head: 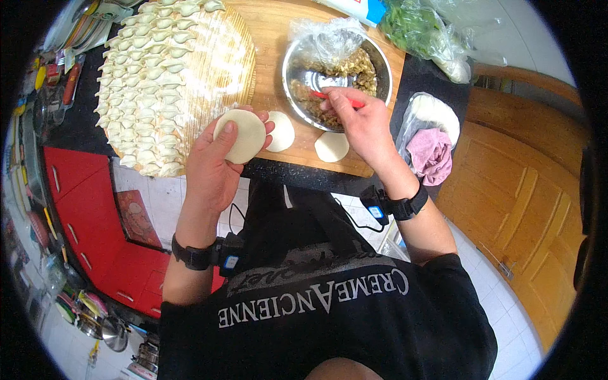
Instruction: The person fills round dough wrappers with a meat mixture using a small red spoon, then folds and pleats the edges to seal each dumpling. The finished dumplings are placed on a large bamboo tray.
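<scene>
A round dough wrapper (246, 137) lies on the fingers of my left hand (216, 156), with the thumb pressed on its face. My right hand (361, 121) grips a red-handled utensil (354, 102) whose far end reaches into the brown filling (304, 97) in a steel bowl (388, 71). Crumpled clear plastic film (332, 40) covers part of the bowl's far side. Two more wrappers rest on the wooden board (270, 42): one wrapper (281, 133) beside my left hand, another wrapper (331, 147) below the bowl. Rows of folded dumplings (147, 85) cover the left part of a round, floured slatted tray (213, 61).
On the black counter to the right lie a white bundle in plastic (434, 111) and a pink cloth (431, 154). Bagged green vegetables (413, 28) sit at the upper right. Stacked dishes (85, 23) stand at the upper left, above a red sausage-like packet (71, 84).
</scene>
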Demonstrator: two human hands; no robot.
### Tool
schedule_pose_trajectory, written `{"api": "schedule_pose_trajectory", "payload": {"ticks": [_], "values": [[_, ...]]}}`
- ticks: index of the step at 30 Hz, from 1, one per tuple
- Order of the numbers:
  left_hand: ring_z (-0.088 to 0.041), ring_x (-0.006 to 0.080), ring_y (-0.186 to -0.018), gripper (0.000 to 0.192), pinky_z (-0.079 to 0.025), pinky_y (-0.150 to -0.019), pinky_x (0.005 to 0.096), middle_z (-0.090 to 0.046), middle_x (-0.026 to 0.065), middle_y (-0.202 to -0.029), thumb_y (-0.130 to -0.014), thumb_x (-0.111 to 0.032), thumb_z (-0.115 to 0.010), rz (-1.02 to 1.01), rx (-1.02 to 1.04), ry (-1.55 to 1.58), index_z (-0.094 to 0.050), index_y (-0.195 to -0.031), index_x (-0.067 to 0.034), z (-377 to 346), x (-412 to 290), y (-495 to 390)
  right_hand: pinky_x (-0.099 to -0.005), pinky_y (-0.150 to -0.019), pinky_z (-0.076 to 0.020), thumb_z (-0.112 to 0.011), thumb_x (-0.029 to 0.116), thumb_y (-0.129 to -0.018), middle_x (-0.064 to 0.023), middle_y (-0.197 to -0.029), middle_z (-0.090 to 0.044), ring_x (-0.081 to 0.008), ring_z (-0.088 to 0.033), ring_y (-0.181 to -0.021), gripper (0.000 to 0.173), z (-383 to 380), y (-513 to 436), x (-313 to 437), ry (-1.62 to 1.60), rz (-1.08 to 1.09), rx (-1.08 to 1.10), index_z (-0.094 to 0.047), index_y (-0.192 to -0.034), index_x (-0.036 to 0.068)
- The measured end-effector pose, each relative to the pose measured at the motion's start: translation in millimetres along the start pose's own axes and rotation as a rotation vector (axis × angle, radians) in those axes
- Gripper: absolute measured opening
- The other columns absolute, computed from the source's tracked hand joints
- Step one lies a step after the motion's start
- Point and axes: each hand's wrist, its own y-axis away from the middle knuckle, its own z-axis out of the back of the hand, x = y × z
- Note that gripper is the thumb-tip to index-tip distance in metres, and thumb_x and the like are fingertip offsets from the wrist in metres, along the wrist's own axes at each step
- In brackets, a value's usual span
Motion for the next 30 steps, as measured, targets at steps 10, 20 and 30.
{"api": "schedule_pose_trajectory", "payload": {"ticks": [10,20,30], "values": [[-0.060,0.0303,-0.112,0.038,-0.050,-0.097,0.0397,-0.058,0.0215,-0.123,-0.101,-0.022,-0.046,-0.006,-0.028,-0.044,-0.047,-0.124,0.008,-9,4,-7,-0.0205,-0.050,-0.0412,-0.050,0.013,-0.098,-0.0103,-0.090,-0.068,-0.0087,-0.052,-0.059,0.029,24,-4,0,-0.674,-0.250,-0.098,-0.059,-0.115,-0.009],[-0.058,0.0311,-0.111,0.050,-0.048,-0.098,0.0438,-0.056,0.0200,-0.120,-0.105,-0.036,-0.027,0.152,0.261,0.307,-0.045,-0.124,0.007,-88,27,-41,-0.0293,-0.064,-0.0506,-0.061,-0.001,-0.086,-0.0137,-0.092,-0.063,-0.0219,-0.062,-0.076,0.026,46,77,15,0.314,0.737,-0.151,-0.063,-0.112,-0.006],[-0.059,0.0333,-0.109,0.053,-0.047,-0.099,0.0440,-0.057,0.0206,-0.119,-0.104,-0.039,-0.026,0.191,0.202,0.396,-0.045,-0.125,0.006,-102,31,-23,-0.0356,-0.067,-0.0502,-0.071,-0.001,-0.071,-0.0124,-0.091,-0.064,-0.0280,-0.061,-0.079,0.037,63,105,23,0.390,0.850,-0.105,-0.067,-0.108,0.001]]}}
